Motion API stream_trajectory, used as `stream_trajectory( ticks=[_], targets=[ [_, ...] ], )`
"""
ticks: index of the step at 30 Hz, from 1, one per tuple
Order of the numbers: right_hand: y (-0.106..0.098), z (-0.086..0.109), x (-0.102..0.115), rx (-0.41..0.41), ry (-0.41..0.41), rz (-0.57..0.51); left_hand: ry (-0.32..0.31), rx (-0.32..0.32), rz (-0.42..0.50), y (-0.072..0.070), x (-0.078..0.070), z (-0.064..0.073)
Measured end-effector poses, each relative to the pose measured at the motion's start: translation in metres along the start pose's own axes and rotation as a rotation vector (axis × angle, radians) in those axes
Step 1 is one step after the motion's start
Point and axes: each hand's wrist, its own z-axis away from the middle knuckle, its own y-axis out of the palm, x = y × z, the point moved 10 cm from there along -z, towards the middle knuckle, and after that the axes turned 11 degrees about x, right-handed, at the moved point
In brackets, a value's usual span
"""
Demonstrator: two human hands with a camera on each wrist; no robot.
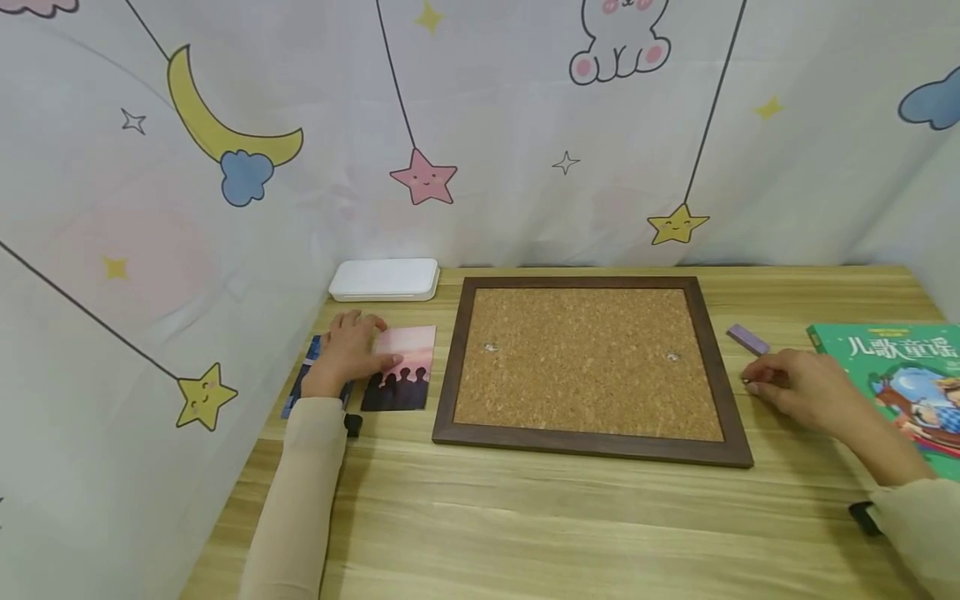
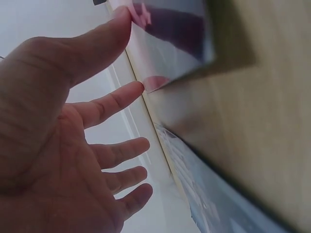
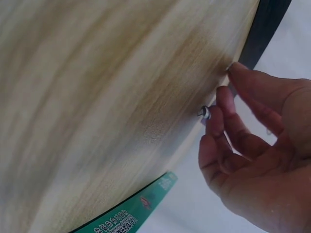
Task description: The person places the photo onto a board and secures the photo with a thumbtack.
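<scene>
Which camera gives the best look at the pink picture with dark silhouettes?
The head view: nearly the whole pink picture shows, only slightly covered by the left hand. The left wrist view shows just part, cut off at the top; the right wrist view shows none.

Watching from my end of the feed, I took the place for a child's nook, though I could not tell whether it stood in a home or in a booth dressed like one. Pale cloth [image 1: 510, 100] hung at the back and both sides, printed with a yellow moon [image 1: 201, 107], smiling stars [image 1: 423, 177] and a white cartoon animal [image 1: 621, 37]. I saw a wood-grain table [image 1: 525, 517] against it. There I made out a green picture book [image 1: 911, 379] with Chinese lettering, a white case [image 1: 384, 280], a pink-skied picture card [image 1: 411, 346] and a framed cork board [image 1: 585, 358].
</scene>
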Motion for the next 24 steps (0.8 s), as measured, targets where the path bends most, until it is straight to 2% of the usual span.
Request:
stream_trajectory(
  ticks=[14, 24],
  targets=[
    [-0.0025, 0.0015, 0.0024, -0.051, -0.033, 0.018, -0.014, -0.008, 0.0, -0.0003, -0.0011, -0.0044],
    [-0.002, 0.0011, 0.0029, -0.05, -0.036, 0.016, -0.046, 0.006, 0.004, 0.0006, 0.0069, -0.0047]
  ],
)
